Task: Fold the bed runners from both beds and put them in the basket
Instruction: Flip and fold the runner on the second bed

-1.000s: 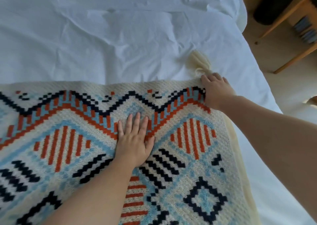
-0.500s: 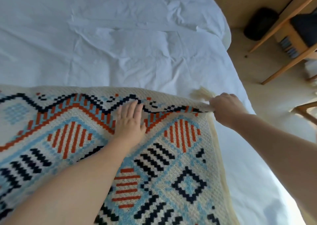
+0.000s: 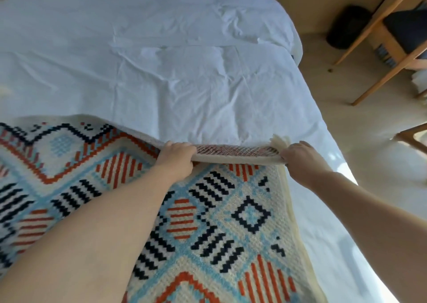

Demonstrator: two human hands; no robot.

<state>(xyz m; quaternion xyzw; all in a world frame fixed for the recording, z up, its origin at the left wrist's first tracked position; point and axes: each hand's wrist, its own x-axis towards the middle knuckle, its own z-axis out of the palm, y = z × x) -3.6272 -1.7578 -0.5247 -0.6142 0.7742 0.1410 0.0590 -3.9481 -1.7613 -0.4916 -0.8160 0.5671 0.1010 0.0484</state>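
Bed runner [image 3: 231, 221] edge in both hands [image 3: 176, 156] [image 3: 299, 158], white duvet [image 3: 184, 83] beyond, wooden chair [image 3: 381, 82] aside

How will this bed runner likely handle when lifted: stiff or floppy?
Probably floppy: the bed runner edge curls over between the left hand and right hand. Likely weighty for cloth, being thick knit. Its coarse weave probably resists sliding on the sheet.

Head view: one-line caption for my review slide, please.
The left hand and right hand grip the far edge of the patterned bed runner, raised off the white bedding, underside showing.
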